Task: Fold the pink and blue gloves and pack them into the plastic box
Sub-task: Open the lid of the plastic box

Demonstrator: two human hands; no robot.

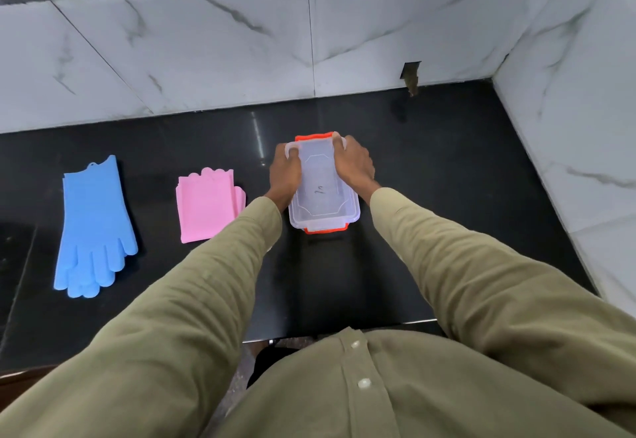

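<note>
A clear plastic box (323, 193) with orange clips stands on the black counter, its clear lid on top. My left hand (285, 172) grips the lid's left side and my right hand (354, 164) grips its right side, fingers curled over the far corners. The pink gloves (204, 205) lie folded into a square to the left of the box. Farther left the blue gloves (94, 227) lie flat and unfolded, stacked one on the other, fingers pointing toward me.
The black counter (430, 214) meets a white marble wall (241, 42) at the back and another on the right. A small dark hole (410, 78) sits in the back wall near the corner. The counter's front edge runs just before my body.
</note>
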